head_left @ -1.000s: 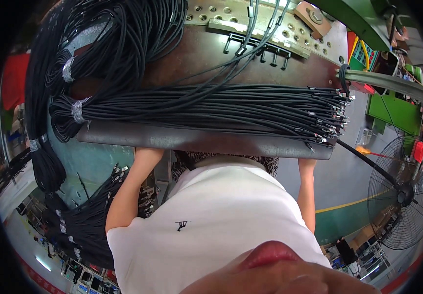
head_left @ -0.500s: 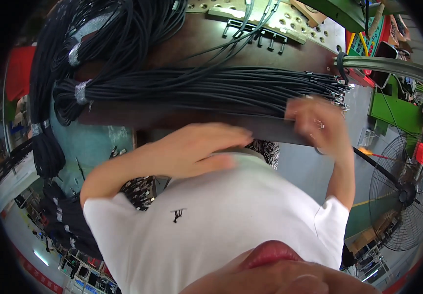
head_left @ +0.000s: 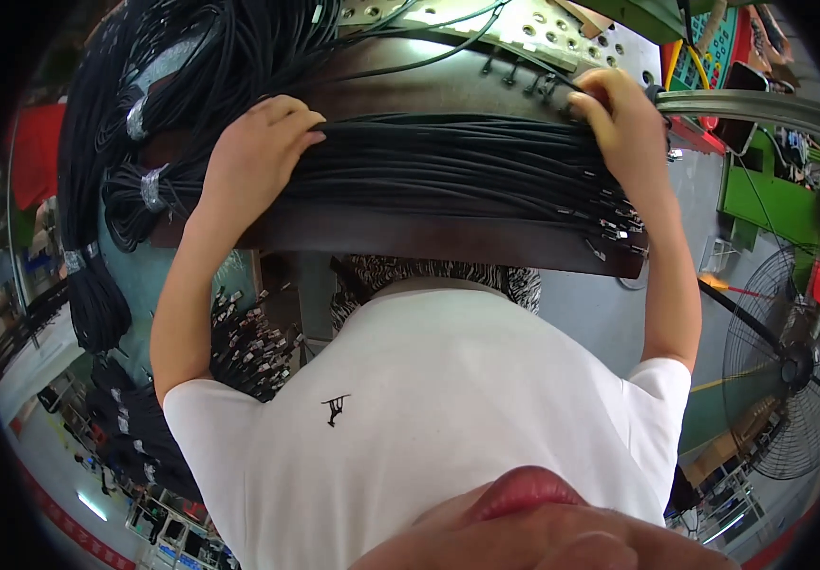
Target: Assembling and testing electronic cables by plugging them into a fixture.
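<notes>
A long bundle of black cables [head_left: 448, 157] lies across the dark brown board [head_left: 410, 237] in front of me. My left hand [head_left: 263, 152] rests on its left part, fingers bent around cables at the far side. Beyond the right end of the bundle, my right hand [head_left: 619, 119] has its thumb and fingers curled in a pinch; what lies between them is hidden. Small metal connectors [head_left: 619, 228] show at the cables' right ends, near my right wrist. Silvery tape [head_left: 151, 188] binds the looped left end.
More coiled black cables [head_left: 229, 57] are heaped at the far left. Behind the bundle stands a perforated metal plate [head_left: 543, 28] with small black hooks [head_left: 509, 74] in front. A metal rail [head_left: 742, 104] juts out at right; a large fan [head_left: 794, 370] stands on the floor.
Both hands have moved from near my body, forward onto and beside the cable bundle. The bundle's connector ends have shifted slightly left and toward me.
</notes>
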`<state>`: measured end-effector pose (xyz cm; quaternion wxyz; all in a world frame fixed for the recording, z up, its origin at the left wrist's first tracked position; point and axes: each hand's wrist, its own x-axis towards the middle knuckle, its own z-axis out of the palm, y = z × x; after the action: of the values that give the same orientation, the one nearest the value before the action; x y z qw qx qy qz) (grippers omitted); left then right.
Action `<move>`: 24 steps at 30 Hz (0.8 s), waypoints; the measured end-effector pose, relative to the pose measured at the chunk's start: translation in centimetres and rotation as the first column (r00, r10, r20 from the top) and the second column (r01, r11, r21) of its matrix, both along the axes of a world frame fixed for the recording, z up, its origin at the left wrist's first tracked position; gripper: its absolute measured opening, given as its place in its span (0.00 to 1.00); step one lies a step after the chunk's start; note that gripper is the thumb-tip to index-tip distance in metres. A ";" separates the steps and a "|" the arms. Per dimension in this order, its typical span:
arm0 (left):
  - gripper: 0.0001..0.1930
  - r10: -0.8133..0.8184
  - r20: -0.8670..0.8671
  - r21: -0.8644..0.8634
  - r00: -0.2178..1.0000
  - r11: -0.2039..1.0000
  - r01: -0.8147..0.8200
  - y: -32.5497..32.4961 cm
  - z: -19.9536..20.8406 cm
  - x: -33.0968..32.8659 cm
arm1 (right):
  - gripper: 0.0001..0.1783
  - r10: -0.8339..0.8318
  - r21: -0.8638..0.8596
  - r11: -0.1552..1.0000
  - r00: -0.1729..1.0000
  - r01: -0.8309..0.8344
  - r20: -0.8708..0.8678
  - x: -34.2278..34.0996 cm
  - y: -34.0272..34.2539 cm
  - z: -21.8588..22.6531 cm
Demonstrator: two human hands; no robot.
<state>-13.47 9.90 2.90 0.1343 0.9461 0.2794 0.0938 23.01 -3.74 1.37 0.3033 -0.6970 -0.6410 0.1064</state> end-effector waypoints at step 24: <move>0.15 -0.069 0.037 -0.967 0.997 -0.253 0.018 -10.7 1.5 21.6 | 0.18 0.427 -0.183 0.892 0.903 -0.413 0.043 -1.1 12.0 -1.6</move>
<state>8.11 -0.77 4.35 0.8289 0.4834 0.2134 -0.1835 21.96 8.24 -0.25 0.1863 -0.5690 -0.7768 0.1950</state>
